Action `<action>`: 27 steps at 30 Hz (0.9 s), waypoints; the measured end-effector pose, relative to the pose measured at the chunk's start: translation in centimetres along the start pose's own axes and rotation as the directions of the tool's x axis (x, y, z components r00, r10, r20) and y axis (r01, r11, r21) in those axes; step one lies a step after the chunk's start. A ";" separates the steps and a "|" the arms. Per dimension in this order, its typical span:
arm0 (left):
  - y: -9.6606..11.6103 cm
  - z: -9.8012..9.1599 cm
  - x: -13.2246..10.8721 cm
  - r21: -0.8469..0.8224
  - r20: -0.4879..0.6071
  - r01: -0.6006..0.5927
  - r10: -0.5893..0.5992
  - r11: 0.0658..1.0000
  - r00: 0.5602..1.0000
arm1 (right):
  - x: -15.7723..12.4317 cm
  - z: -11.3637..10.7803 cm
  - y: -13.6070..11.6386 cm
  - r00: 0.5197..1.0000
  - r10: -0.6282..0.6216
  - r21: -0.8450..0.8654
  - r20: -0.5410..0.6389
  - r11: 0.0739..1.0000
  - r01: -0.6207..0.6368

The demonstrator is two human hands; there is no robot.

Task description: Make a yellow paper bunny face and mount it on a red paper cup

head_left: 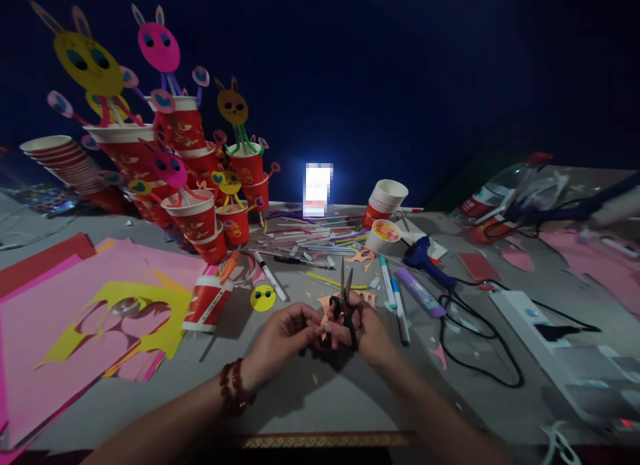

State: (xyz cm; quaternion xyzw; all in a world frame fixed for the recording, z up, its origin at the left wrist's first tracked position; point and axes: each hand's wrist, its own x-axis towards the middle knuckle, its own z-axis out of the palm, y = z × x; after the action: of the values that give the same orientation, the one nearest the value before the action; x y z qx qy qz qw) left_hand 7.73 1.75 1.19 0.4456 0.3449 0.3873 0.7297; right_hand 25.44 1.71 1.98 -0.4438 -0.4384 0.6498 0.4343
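My right hand (371, 333) grips black-handled scissors (346, 298), blades pointing up and away and slightly apart. My left hand (286, 333), with a red bead bracelet on the wrist, pinches a small orange paper piece (326, 309) right at the scissors. Both hands meet low over the grey table (320, 392), near its front edge. Orange paper scraps lie just beyond the hands.
Red paper cups with paper bunny faces (170, 152) crowd the back left. Pink and yellow paper sheets (90, 312) lie left. Straws and pens (310, 242), a cup stack (387, 198), a blue glue gun (425, 255) with black cable and a white power strip (530, 315) lie right.
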 end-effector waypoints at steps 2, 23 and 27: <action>0.1 0.0 0.0 0.008 -0.006 -0.006 0.006 1.000 1.000 | -0.1 0.0 0.0 1.000 0.007 0.012 -0.014 1.000 -0.007; 1.4 -0.4 -1.1 0.624 0.024 -0.388 0.479 0.678 0.877 | -0.5 -0.1 -0.5 1.000 -0.017 0.018 -0.014 1.000 0.018; 2.0 -0.9 -1.9 0.795 0.296 -0.566 0.675 0.218 0.676 | -1.2 0.7 -1.4 0.997 0.075 0.170 0.028 0.982 -0.079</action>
State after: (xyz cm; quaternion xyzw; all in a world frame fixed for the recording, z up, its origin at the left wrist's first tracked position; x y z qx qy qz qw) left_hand 5.55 1.03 2.99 0.8139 0.3188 0.4514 0.1795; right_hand 25.27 0.72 3.71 -0.4144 -0.3682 0.7060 0.4407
